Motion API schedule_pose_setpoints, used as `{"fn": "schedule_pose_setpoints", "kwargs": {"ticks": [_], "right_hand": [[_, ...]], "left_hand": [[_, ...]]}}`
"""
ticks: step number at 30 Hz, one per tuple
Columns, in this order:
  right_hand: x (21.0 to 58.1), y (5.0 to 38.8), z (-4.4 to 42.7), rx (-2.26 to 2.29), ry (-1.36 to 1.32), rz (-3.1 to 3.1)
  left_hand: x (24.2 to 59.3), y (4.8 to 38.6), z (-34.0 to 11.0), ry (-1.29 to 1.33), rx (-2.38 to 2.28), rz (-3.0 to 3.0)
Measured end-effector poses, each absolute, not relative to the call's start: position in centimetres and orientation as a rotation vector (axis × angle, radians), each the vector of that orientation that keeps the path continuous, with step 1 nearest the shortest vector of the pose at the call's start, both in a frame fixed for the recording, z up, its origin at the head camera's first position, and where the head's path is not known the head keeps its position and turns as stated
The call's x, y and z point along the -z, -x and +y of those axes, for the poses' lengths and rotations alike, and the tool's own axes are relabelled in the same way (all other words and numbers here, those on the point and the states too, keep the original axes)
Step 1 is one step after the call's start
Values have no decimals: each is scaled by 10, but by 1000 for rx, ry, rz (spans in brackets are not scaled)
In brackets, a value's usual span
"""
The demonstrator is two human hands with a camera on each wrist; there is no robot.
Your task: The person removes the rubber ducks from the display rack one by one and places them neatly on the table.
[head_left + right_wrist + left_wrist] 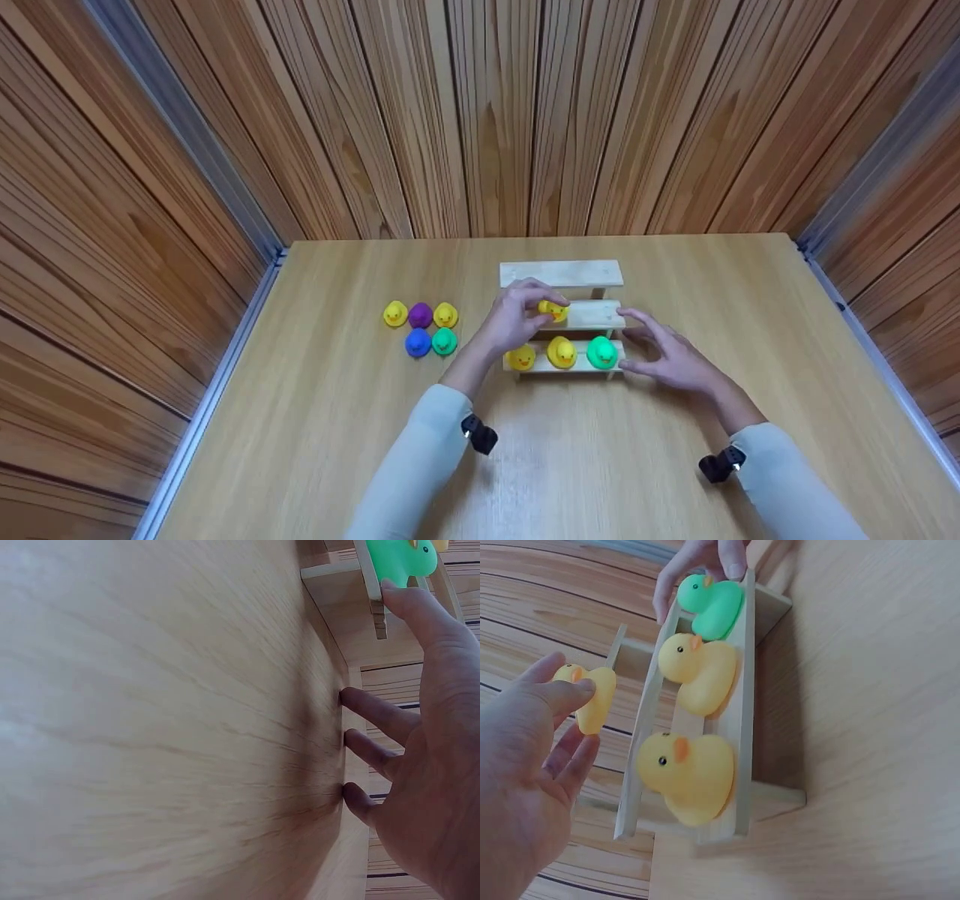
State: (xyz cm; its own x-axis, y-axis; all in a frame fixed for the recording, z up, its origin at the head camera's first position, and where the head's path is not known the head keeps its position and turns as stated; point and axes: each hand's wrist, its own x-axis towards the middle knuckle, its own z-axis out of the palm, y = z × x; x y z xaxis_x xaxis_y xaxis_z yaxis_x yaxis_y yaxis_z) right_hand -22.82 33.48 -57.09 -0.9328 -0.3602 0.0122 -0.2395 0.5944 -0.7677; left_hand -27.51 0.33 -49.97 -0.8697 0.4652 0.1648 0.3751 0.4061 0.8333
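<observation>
A yellow rubber duck [553, 310] is pinched between the thumb and fingers of my left hand [512, 321], at the left part of the middle step of a three-tier wooden stand [561, 274]. On the bottom step sit a yellow duck [686, 776] at the left, another yellow duck [699, 675] in the middle and a green duck [716, 607] at the right. My right hand [671, 358] is at the stand's right end, its fingers spread. In the right wrist view its thumb touches the bottom step's end, beside the green duck.
Left of the stand, loose ducks are grouped on the wooden table [315, 450]: a yellow one [395, 314], a purple one [421, 316], another yellow one [445, 315], a blue one [418, 343] and a green one [444, 342]. Wood-panelled walls [495, 120] enclose the table.
</observation>
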Motion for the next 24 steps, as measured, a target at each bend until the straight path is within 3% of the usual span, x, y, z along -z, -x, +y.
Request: {"fn": "schedule_pose_setpoints", "kwargs": {"ticks": [24], "right_hand": [[572,227,335,1252,483,2681]], "left_hand": [[506,277,-49,-563,-1655,2486]]}}
